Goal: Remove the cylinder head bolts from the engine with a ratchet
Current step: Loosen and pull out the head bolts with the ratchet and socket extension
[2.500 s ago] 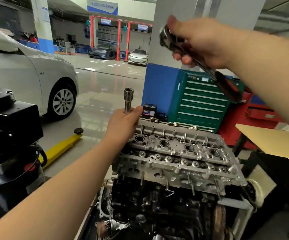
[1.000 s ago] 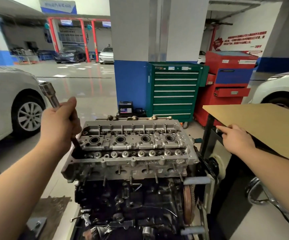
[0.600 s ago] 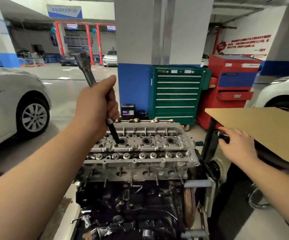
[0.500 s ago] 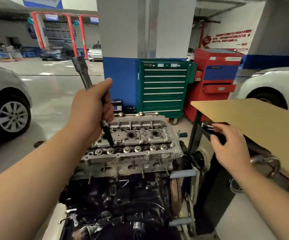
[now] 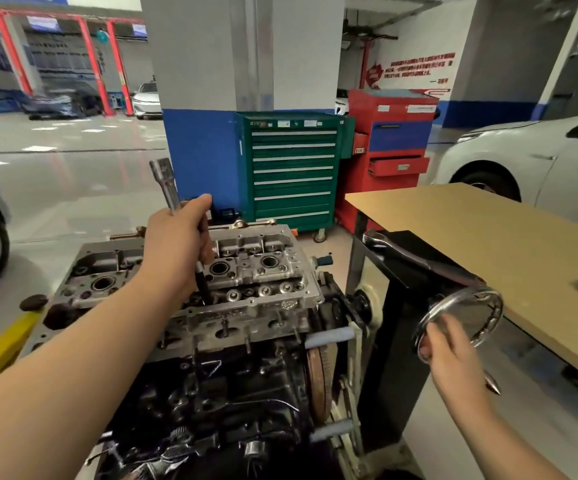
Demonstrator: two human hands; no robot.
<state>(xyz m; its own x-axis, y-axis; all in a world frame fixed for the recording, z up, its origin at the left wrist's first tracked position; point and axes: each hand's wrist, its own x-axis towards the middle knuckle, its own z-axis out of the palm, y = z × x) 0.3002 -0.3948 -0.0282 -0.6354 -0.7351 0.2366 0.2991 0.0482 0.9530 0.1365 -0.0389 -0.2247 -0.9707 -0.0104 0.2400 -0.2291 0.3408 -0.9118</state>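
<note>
The cylinder head (image 5: 246,282) under my left hand (image 5: 176,247) is bare silver-grey metal, and the engine block (image 5: 228,393) below it is grimy black. The socket extension (image 5: 166,183) I hold is shiny chrome at the top and dark towards the lower end. My right hand (image 5: 450,348) is at a chrome handwheel (image 5: 460,320) on the black stand (image 5: 394,323). The tabletop (image 5: 481,244) to my right is plain tan. Behind stand a green tool cabinet (image 5: 291,168) with pale drawer strips and a red tool cart (image 5: 391,143) with a blue panel. The pillar (image 5: 239,64) is grey above, blue below. A white car (image 5: 529,157) is at right. The floor (image 5: 73,188) is glossy pale grey, with a yellow ramp (image 5: 0,344) at left.
</note>
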